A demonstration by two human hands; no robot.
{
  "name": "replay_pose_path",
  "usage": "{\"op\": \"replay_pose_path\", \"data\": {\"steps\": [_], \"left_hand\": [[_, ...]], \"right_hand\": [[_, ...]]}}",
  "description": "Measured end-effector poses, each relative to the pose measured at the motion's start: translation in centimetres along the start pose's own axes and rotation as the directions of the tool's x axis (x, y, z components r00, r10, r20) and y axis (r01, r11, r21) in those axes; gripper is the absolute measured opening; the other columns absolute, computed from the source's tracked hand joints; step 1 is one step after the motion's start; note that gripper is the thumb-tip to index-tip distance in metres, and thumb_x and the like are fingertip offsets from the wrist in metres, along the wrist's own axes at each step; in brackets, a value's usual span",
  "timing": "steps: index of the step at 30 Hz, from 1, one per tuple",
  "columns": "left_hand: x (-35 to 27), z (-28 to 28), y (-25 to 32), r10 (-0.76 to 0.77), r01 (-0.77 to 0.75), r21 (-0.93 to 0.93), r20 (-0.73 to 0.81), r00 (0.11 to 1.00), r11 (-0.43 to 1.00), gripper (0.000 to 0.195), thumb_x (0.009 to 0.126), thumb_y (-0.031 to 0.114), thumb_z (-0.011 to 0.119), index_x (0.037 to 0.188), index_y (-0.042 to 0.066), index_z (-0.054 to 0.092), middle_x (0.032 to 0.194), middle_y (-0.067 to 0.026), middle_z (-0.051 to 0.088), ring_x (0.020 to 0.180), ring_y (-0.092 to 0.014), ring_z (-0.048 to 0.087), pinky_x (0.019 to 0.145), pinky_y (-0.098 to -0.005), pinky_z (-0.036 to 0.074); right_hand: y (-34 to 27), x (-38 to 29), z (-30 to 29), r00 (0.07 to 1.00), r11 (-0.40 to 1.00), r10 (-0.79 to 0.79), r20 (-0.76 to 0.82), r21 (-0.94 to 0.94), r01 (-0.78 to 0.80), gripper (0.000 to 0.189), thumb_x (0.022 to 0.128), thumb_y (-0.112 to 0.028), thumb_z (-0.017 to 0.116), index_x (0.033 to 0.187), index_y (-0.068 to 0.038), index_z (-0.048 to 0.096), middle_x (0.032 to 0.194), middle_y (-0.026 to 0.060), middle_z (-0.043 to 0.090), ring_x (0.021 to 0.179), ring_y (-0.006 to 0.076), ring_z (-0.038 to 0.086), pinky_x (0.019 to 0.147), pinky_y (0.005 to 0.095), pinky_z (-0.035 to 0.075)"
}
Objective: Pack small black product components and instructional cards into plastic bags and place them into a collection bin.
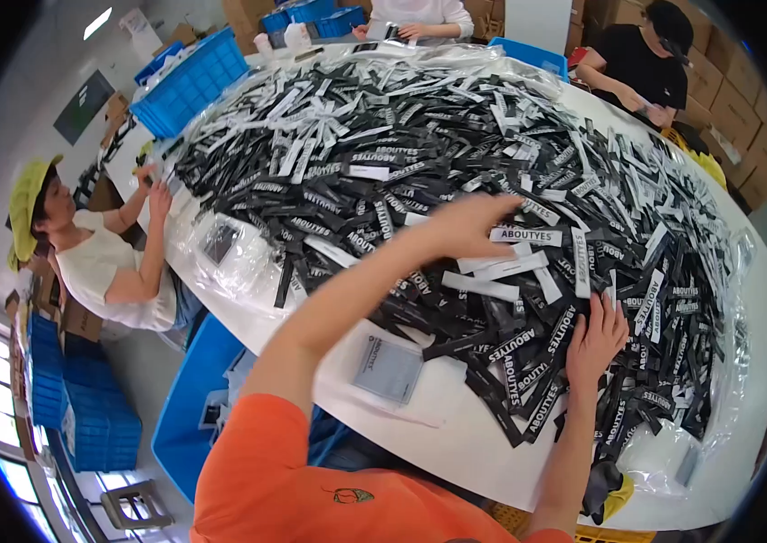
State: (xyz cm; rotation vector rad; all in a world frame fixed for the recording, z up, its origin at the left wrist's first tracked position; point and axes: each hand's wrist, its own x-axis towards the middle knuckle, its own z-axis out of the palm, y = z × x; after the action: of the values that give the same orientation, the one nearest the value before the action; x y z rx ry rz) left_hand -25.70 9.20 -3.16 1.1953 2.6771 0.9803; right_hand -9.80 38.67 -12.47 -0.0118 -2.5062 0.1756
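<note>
A wide heap of slim black and white packets (424, 156), many printed with lettering, covers much of the white table (492, 468). My left hand (475, 227), slightly blurred, reaches over the heap with thumb and fingers apart. Close to it lie a white packet (526, 235) and several other white ones. Farther right, my right hand (597, 339) rests on the packets with its fingertips beside an upright white packet (580, 261); whether it grips one is unclear. A flat grey translucent pouch (388, 370) bearing writing lies near the table's front edge.
Clear plastic bags (230, 251) lie left of the heap, another bag (661, 451) at right. A blue crate (190, 81) stands far left; a blue bin (186, 400) is beside me. Co-workers sit at left (112, 265), far side (417, 17) and far right (641, 68).
</note>
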Motion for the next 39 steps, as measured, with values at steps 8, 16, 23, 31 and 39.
{"op": "replay_pose_path", "data": {"steps": [8, 16, 23, 31, 39], "left_hand": [[-6.3, -12.1, -10.1, -0.788, 0.462, 0.798, 0.025, 0.615, 0.386, 0.065, 0.076, 0.053, 0.070, 0.133, 0.023, 0.062, 0.127, -0.0105, 0.064, 0.120, -0.034, 0.060, 0.103, -0.0571, 0.040], [3.0, -5.6, -13.1, 0.031, 0.030, 0.720, -0.072, 0.997, 0.694, 0.039, 0.078, 0.005, 0.058, 0.115, 0.011, 0.068, 0.115, -0.0100, 0.066, 0.113, -0.030, 0.062, 0.097, -0.0475, 0.048], [2.8, -8.3, -15.5, -0.636, 0.055, 0.997, -0.008, 0.772, 0.054, 0.025, 0.082, 0.031, 0.068, 0.101, 0.020, 0.079, 0.113, -0.0006, 0.071, 0.114, -0.020, 0.062, 0.109, -0.0576, 0.027], [0.2, -10.4, -16.0, -0.660, 0.045, 0.999, -0.022, 0.751, 0.018, 0.022, 0.085, 0.023, 0.066, 0.103, 0.017, 0.078, 0.117, -0.0036, 0.069, 0.118, -0.023, 0.058, 0.109, -0.0644, 0.028], [11.5, 1.5, -9.5, -0.477, 0.477, -0.017, -0.010, 0.879, 0.879, 0.107, 0.075, 0.075, 0.070, 0.145, -0.001, 0.046, 0.138, -0.0245, 0.058, 0.126, -0.033, 0.057, 0.107, -0.0378, 0.043]], "right_hand": [[-0.5, 0.9, -0.2, 0.999, 0.994, 0.038, 0.022, 0.099, -0.040, 0.037, 0.092, -0.011, 0.061, 0.129, -0.007, 0.058, 0.144, 0.0079, 0.053, 0.137, 0.0367, 0.040, 0.115, 0.0508, 0.024], [-0.9, 1.2, 0.1, 0.995, 0.985, 0.098, 0.033, 0.139, -0.101, 0.040, 0.091, -0.013, 0.063, 0.130, -0.014, 0.061, 0.144, 0.0044, 0.054, 0.139, 0.0356, 0.040, 0.116, 0.0528, 0.023], [-0.7, 1.7, -0.4, 0.994, 0.980, 0.099, 0.040, 0.170, -0.104, 0.041, 0.089, -0.010, 0.064, 0.130, -0.013, 0.061, 0.142, 0.0066, 0.055, 0.138, 0.0347, 0.041, 0.116, 0.0500, 0.023], [-0.3, 1.6, -0.3, 0.992, 0.974, 0.120, 0.046, 0.187, -0.127, 0.041, 0.089, -0.012, 0.064, 0.130, -0.014, 0.062, 0.142, 0.0047, 0.055, 0.138, 0.0340, 0.040, 0.116, 0.0511, 0.024], [-0.9, 1.8, -0.3, 0.996, 0.976, 0.086, 0.018, 0.197, -0.088, 0.040, 0.089, -0.011, 0.063, 0.129, -0.012, 0.061, 0.141, 0.0068, 0.055, 0.137, 0.0357, 0.041, 0.115, 0.0528, 0.024]]}}
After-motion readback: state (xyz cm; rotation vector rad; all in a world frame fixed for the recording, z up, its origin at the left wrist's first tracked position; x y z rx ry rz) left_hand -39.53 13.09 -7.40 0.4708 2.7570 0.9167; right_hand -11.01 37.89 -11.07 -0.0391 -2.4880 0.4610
